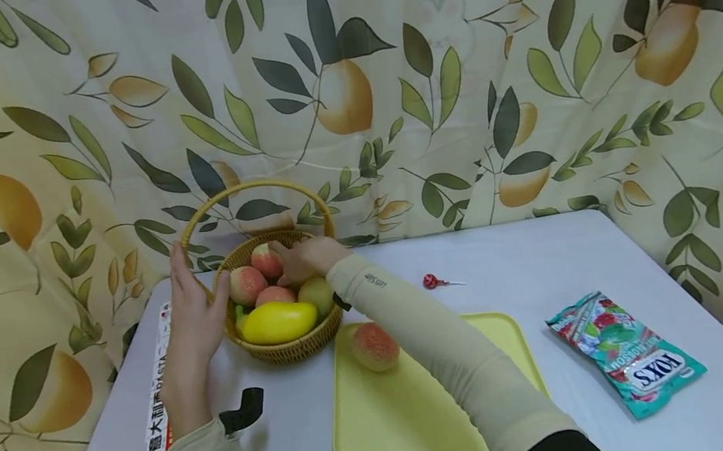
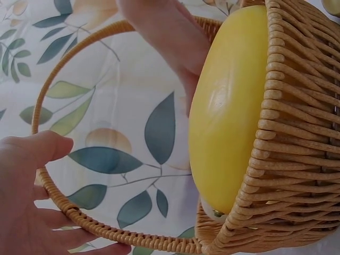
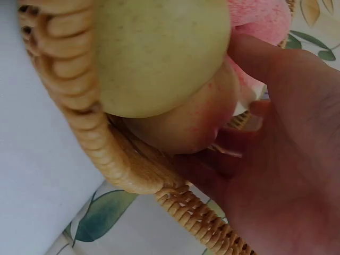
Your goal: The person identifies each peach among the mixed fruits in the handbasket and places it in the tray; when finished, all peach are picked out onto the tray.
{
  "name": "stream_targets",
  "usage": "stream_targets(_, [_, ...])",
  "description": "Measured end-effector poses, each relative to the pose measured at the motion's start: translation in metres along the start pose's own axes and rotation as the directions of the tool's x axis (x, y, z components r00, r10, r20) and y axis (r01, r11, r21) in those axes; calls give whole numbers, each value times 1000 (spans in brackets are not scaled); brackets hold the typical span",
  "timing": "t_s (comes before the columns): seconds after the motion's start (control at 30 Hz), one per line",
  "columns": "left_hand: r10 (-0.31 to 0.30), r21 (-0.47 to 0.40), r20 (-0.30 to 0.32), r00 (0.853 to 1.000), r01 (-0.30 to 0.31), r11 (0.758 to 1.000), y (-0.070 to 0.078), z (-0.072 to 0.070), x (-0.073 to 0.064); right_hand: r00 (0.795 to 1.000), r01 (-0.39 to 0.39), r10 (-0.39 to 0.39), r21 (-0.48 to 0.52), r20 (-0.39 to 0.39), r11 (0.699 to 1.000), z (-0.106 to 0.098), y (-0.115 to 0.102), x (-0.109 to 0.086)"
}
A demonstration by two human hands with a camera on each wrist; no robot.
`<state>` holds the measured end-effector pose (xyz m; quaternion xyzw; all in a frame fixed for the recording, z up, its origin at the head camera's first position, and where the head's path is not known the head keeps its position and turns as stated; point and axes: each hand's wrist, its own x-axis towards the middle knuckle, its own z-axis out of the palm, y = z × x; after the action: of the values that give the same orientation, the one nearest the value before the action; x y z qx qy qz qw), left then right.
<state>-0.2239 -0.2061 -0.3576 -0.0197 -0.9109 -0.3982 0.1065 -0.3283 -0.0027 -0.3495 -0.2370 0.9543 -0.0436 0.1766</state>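
Observation:
A wicker basket point(image 1: 296, 350) with an arched handle holds several peaches point(image 1: 247, 285), a green pear point(image 1: 316, 296) and a long yellow fruit point(image 1: 279, 323), possibly a papaya or mango. My right hand point(image 1: 302, 258) reaches over the basket's far right side, down among the fruit. In the right wrist view, its thumb and fingers curve round a yellowish, red-blushed peach point(image 3: 186, 119) behind the pear. My left hand point(image 1: 195, 313) is at the handle's left side. The handle point(image 2: 79, 215) passes between its thumb and its extended fingers in the left wrist view.
A yellow tray point(image 1: 398, 423) in front of the basket bears one peach point(image 1: 375, 346); my right forearm crosses above it. Behind the tray lies a red lollipop point(image 1: 431, 281), and a teal snack bag point(image 1: 626, 353) lies to the right. A printed box point(image 1: 158, 404) is at the left edge.

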Motion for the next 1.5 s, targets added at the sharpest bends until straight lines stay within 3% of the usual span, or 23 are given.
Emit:
stream_targets(0.13, [-3,-12,3,1000,3,1000,2,1,-1,1000,-3,4,39,-26,999,4,5,-3])
stream_targets(0.37, [44,-14,6,999,-44,999,3,7,0,997,21,-16,66,-77,998,8,13,-4])
stream_targets(0.7, [39,-10,0,999,-39,999,7,8,1,985,58,-88,-190,-150,980,5,20,3])
stream_targets(0.93, [29,-25,12,1000,-29,999,5,10,-3,993,9,-34,-218,-109,976,10,23,4])
stream_targets(1.07, [30,-18,12,999,-30,999,4,11,-2,988,25,-58,-225,-143,974,12,26,6])
stream_targets(1.23, [35,-16,6,999,-35,999,5,7,2,966,90,-128,-170,-226,981,6,28,-3])
stream_targets(1.33, [36,-16,3,999,-36,999,4,4,3,953,135,-152,-82,-261,987,1,29,-16])
stream_targets(1.5, [19,-18,1,1000,-19,1000,1,1,-2,918,258,-237,27,-318,966,3,33,-48])
